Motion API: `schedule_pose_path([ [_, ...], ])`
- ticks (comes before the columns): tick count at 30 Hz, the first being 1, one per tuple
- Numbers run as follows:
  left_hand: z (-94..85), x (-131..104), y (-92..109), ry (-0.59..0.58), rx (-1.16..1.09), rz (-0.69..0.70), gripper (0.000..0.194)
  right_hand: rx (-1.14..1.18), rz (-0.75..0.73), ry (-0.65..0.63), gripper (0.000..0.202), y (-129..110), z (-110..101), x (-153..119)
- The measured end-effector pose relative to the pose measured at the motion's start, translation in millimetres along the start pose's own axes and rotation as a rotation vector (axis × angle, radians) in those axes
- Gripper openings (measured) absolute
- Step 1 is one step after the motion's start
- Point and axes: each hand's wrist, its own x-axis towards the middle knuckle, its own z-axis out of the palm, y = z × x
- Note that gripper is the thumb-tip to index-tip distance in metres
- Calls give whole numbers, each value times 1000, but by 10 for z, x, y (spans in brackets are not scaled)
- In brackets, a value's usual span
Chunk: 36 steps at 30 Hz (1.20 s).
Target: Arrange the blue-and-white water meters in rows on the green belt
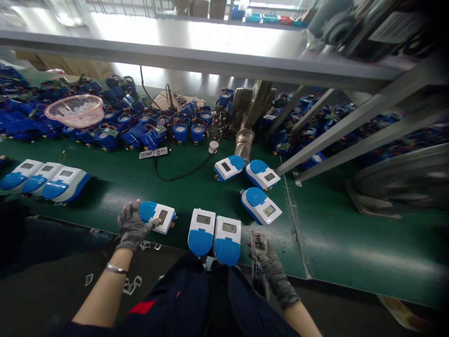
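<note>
- While the left hand (133, 224) in a grey glove presses its fingers on a blue-and-white meter (157, 216) at the near edge of the green tabletop (326, 238), the work looks like labelling meters one by one.
- The right hand (268, 264) grips a strip of stickers (258, 243).
- Next, likely, a sticker must land squarely on that meter.
- The sticker print is unreadable; the far pile of blue parts (105, 126) blurs together.
</note>
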Motion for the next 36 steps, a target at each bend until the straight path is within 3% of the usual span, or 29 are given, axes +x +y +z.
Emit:
schedule_pose_path([
  [1, -72, 182, 54, -154, 112, 162, 101, 45, 31, -17, 49, 0, 61, -16],
  [2, -117, 363, 130, -349, 147, 234, 94, 123, 74, -39, 53, -17, 120, -34],
  [3, -136, 531, 219, -551, 129, 208, 91, 202, 108, -61, 57, -48, 179, -55],
  [5, -124, 783, 389, -904, 6, -24, 91, 297, 131, -122, 62, -139, 291, -107],
  [7, -98, 877, 469, -1095, -113, -220, 90, 365, 153, -176, 64, -235, 390, -160],
  [8, -94, 859, 458, -1133, -180, -268, 86, 382, 157, -188, 63, -272, 431, -181],
  [10, -96, 710, 342, -1105, -350, -341, 75, 438, 159, -194, 62, -311, 493, -200],
  [13, -27, 324, 82, -914, -691, -481, 69, 522, 155, -141, 64, -281, 542, -168],
  [15, 121, 66, -13, -761, -809, -463, 71, 535, 167, -115, 66, -227, 556, -120],
  [18, 442, -185, 33, -602, -898, -356, 72, 526, 199, -122, 65, -154, 562, -37],
  [22, 726, -251, 174, -555, -924, -287, 69, 493, 207, -134, 62, -126, 589, 44],
  [27, 677, -180, 95, -582, -766, -267, 63, 510, 202, -259, 64, -122, 560, 87],
  [28, 643, -148, 73, -603, -699, -261, 64, 452, 182, -226, 62, -108, 478, 111],
  [30, 576, -57, 75, -571, -491, -218, 73, 309, 154, -40, 56, -68, 187, 204],
  [32, 529, 56, 187, -398, -280, -67, 82, 229, 135, 228, 52, -32, -242, 382],
  [34, 530, 148, 442, -191, -193, 143, 80, 224, 95, 409, 49, -35, -697, 644],
  [36, 600, 174, 822, -138, -262, 320, 65, 202, 58, 426, 45, -97, -1047, 947],
])
